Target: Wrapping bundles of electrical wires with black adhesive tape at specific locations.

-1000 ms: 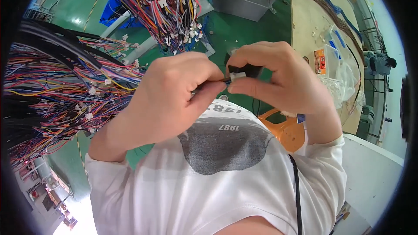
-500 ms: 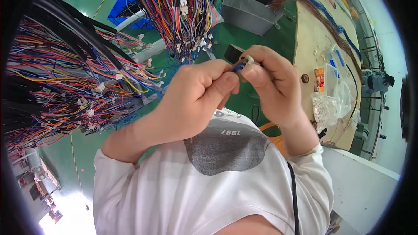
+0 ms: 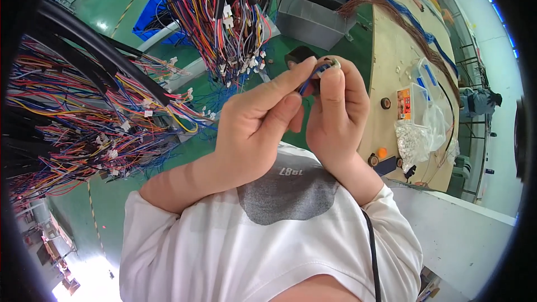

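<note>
In front of my chest both hands meet over a small whitish connector [image 3: 335, 63]. Thin blue wires [image 3: 305, 85] run from it. My left hand [image 3: 251, 126] is closed, its thumb and fingers pinching these wires. Around the connector my right hand [image 3: 339, 109] is closed too, thumb upright against it. The fingers cover most of the connector. Just beyond the fingertips shows a dark round thing [image 3: 299, 54], partly hidden.
Thick wire bundles with white plugs [image 3: 226, 28] hang ahead, more [image 3: 89, 112] at left. A grey bin [image 3: 310, 19] and blue crate [image 3: 159, 19] stand behind. On the right-hand table [image 3: 386, 39] lie brown wires [image 3: 411, 19], tape rolls [image 3: 385, 103] and a bag of white connectors [image 3: 413, 141].
My right hand has turned, its thumb now more upright over the connector. My left index finger reaches farther up along the wires. The view has shifted slightly, showing more of the table's near end.
</note>
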`<state>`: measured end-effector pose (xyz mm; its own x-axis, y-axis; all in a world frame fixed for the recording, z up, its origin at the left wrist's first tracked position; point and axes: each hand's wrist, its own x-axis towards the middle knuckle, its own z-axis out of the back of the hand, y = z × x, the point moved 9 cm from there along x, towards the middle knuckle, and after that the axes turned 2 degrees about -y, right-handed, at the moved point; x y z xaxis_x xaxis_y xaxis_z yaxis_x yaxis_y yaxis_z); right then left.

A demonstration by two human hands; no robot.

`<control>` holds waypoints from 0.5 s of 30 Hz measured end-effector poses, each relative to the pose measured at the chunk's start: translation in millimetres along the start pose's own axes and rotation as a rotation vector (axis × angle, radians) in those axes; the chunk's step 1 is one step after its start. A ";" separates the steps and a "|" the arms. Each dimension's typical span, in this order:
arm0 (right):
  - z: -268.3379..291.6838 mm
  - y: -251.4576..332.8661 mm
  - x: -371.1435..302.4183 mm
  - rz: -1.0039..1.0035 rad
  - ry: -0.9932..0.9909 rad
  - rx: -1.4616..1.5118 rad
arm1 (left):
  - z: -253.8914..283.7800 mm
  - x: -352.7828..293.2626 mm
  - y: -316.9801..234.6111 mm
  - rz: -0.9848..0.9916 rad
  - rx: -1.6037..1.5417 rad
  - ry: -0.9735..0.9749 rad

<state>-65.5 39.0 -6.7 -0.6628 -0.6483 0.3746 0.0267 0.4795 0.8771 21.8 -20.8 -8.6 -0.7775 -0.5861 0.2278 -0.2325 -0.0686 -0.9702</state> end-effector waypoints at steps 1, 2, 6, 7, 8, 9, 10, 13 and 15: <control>0.2 0.0 1.2 -0.001 0.004 0.000 | 1.1 0.2 0.1 -0.001 0.000 -0.004; -2.6 -1.7 2.3 -0.029 0.050 0.006 | 2.8 -0.1 3.6 0.042 -0.040 -0.004; 9.7 -15.8 6.3 -0.168 0.076 -0.048 | 21.4 0.9 13.5 0.171 -0.222 -0.064; 16.0 -12.9 6.5 -0.172 0.069 -0.110 | 25.0 1.8 15.0 0.171 -0.221 -0.077; 19.5 -9.8 4.3 -0.143 0.094 -0.206 | 28.3 2.5 18.7 0.188 -0.233 -0.096; 20.0 -7.8 1.3 -0.113 0.118 -0.303 | 31.2 3.1 22.2 0.205 -0.247 -0.114; 18.4 -4.9 -2.3 -0.121 0.121 -0.307 | 29.8 3.6 24.4 0.209 -0.242 -0.113; -17.4 22.8 -6.3 0.121 0.346 -0.512 | 25.3 -1.0 29.0 0.274 -0.261 -0.083; -27.6 30.1 -6.8 0.221 0.385 -0.658 | 24.7 -0.7 25.9 0.269 -0.248 -0.086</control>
<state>-39.5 41.4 25.5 -0.2881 -0.7955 0.5331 0.6437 0.2513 0.7228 30.8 -42.1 -35.9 -0.7809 -0.6226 -0.0507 -0.1687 0.2885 -0.9425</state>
